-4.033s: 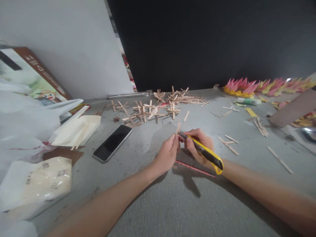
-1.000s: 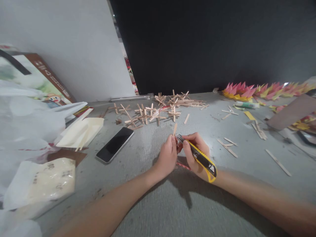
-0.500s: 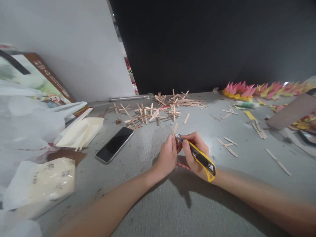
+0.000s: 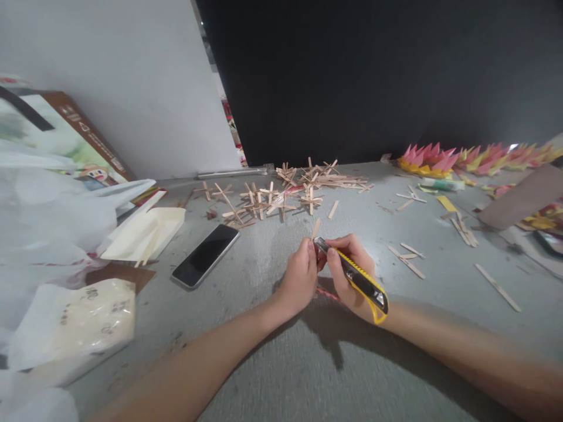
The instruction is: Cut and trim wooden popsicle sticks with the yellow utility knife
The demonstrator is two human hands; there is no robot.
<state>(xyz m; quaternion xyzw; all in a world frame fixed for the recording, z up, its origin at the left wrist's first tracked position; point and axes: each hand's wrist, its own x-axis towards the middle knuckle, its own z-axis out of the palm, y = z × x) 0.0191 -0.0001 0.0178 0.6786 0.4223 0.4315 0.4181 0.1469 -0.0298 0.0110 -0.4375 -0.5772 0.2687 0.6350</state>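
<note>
Over the bench, the right hand clasps a yellow cutter, its tip by a wooden stick pinched in the left hand; any cut is hidden. Beyond lie a loose stick, then many crossed sticks already made up.

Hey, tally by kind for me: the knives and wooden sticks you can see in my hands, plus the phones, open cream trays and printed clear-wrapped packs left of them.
Utility knife, in the right hand: 1
Wooden stick, in the left hand: 1
Phone: 1
Open cream tray: 1
Printed pack: 1
Total: 5
</note>
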